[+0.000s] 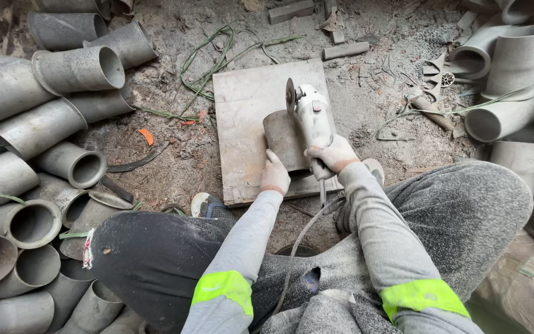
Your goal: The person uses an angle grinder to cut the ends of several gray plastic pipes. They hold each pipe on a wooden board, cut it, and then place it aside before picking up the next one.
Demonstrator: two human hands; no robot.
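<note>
The dusty floor (174, 148) takes up most of what I can see, strewn with grit, green strapping and bits of scrap. Grey pipe fittings (38, 124) are heaped along the left side, open mouths facing every way, and more curved pipe fittings (508, 80) are stacked at the right. In the middle of the floor lies a square wooden board (242, 111), scuffed and pale. The person sits low with knees spread, in dust-coated trousers and grey sleeves with bright yellow-green bands.

On the near edge of the board rests a short metal pipe section (282, 139), lying tilted with its open end toward the person. The left hand (274, 175), gloved, is pressed against the pipe section's near left rim, fingers curled onto it. The right hand (335, 154), also gloved, is closed around the body of a white angle grinder (310, 117), whose disc sits just above the pipe section's far end. The grinder's cable (304, 238) trails back between the knees.
</note>
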